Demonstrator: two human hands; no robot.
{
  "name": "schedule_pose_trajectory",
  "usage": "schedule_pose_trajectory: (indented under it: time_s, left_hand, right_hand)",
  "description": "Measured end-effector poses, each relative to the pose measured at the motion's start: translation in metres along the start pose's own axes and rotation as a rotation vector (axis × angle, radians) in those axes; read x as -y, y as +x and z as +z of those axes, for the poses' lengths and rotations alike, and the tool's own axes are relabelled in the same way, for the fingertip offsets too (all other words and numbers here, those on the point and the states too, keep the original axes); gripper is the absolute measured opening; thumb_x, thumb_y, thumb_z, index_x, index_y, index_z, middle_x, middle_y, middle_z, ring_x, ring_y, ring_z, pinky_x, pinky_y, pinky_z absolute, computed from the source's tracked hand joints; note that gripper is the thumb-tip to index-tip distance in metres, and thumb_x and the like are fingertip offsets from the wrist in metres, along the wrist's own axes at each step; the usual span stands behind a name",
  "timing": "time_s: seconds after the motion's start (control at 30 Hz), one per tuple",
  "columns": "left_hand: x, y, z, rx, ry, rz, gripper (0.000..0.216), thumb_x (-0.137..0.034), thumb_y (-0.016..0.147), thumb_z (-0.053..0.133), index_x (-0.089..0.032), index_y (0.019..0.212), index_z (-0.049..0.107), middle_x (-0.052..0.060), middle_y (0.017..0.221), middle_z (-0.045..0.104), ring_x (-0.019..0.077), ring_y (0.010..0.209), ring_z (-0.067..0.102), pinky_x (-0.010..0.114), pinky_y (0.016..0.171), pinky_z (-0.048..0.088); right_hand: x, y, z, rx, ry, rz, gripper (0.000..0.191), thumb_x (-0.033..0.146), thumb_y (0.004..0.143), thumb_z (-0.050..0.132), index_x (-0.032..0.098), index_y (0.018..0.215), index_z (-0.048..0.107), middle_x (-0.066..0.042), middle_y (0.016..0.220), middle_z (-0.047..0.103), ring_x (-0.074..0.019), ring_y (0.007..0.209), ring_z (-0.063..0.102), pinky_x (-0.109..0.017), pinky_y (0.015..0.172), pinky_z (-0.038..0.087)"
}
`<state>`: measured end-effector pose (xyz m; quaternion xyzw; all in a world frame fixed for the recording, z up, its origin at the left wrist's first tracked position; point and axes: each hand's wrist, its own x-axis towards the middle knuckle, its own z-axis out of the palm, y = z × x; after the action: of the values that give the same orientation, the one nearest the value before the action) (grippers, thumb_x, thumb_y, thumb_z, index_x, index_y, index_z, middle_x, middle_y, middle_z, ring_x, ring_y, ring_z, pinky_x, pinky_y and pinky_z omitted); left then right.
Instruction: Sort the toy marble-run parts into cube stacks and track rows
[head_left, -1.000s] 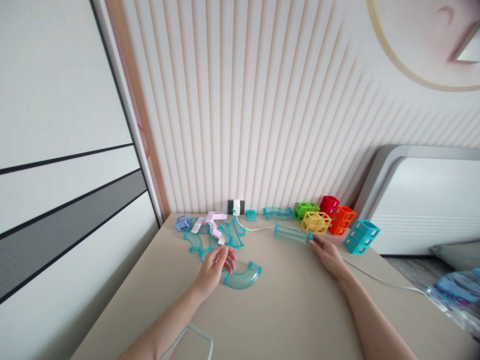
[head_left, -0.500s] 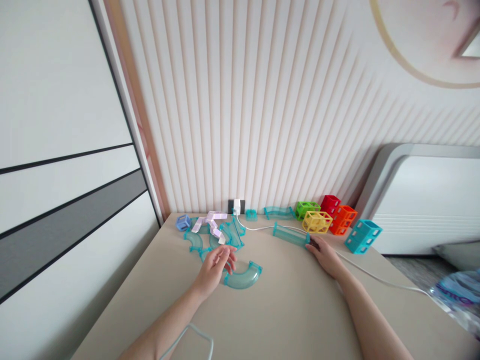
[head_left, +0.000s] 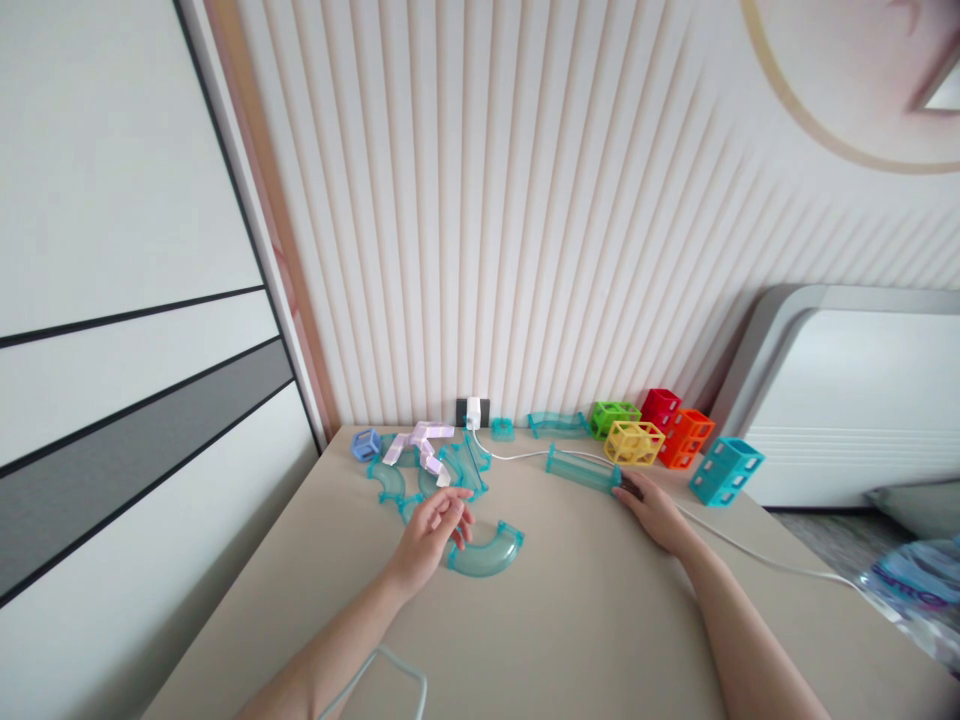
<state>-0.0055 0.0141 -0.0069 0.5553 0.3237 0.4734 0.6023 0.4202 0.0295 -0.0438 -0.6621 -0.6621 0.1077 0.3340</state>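
My left hand [head_left: 429, 535] hovers over the table with its fingers loosely bent and apart, holding nothing. Just right of its fingertips lies a curved translucent teal tube [head_left: 487, 556]. Beyond it is a heap of teal tube pieces [head_left: 466, 468], with pale lilac linked pieces [head_left: 426, 440] lying on top. My right hand [head_left: 651, 510] rests low on the table, its bent fingers at the right end of a straight translucent teal tube [head_left: 581, 470]. The fingertips on that end are partly hidden.
Open-frame blocks stand at the back right: green [head_left: 613, 418], yellow [head_left: 634, 443], red [head_left: 660, 408], orange [head_left: 686, 438] and teal [head_left: 726, 472]. A blue block [head_left: 366, 445] sits far left. A white cable [head_left: 765, 562] runs from a wall charger [head_left: 473, 412] across the table.
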Motion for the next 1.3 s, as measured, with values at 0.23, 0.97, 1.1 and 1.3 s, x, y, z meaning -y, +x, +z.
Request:
schedule_pose_trajectory:
  time_s: [0.23, 0.97, 1.1, 1.3]
  left_hand:
    - [0.001, 0.000, 0.000, 0.005, 0.008, -0.006, 0.039, -0.051, 0.089, 0.061, -0.016, 0.105, 0.062, 0.002, 0.080, 0.063, 0.0140, 0.065, 0.062, 0.026, 0.057, 0.049]
    - [-0.002, -0.001, 0.001, 0.017, 0.006, -0.027, 0.042, -0.052, 0.085, 0.066, -0.016, 0.106, 0.062, 0.003, 0.081, 0.063, 0.0152, 0.067, 0.062, 0.027, 0.058, 0.048]
    - [-0.002, 0.000, 0.000, 0.026, 0.010, -0.016, 0.042, -0.052, 0.085, 0.065, -0.016, 0.107, 0.062, 0.002, 0.081, 0.063, 0.0149, 0.067, 0.062, 0.027, 0.058, 0.048]
    - [-0.001, 0.000, 0.001, 0.036, 0.017, -0.017, 0.041, -0.051, 0.085, 0.066, -0.016, 0.106, 0.061, 0.002, 0.079, 0.063, 0.0150, 0.066, 0.062, 0.027, 0.058, 0.048]
  right_hand:
    - [0.005, 0.000, -0.001, 0.001, -0.003, -0.009, 0.038, 0.047, 0.082, 0.056, 0.019, 0.105, 0.070, -0.011, 0.107, 0.074, -0.0310, 0.095, 0.068, -0.041, 0.088, 0.053]
    - [0.006, -0.010, 0.011, -0.130, -0.185, 0.066, 0.029, 0.042, 0.081, 0.056, 0.020, 0.086, 0.074, -0.012, 0.097, 0.073, -0.0298, 0.086, 0.067, -0.041, 0.082, 0.054]
    - [0.007, -0.007, 0.012, -0.134, -0.206, 0.063, 0.029, 0.040, 0.083, 0.052, 0.019, 0.086, 0.072, -0.013, 0.095, 0.072, -0.0284, 0.083, 0.067, -0.040, 0.080, 0.053]
    - [0.008, -0.001, 0.016, -0.126, -0.239, 0.056, 0.030, 0.037, 0.087, 0.047, 0.018, 0.086, 0.070, -0.011, 0.088, 0.069, -0.0264, 0.081, 0.066, -0.037, 0.077, 0.051]
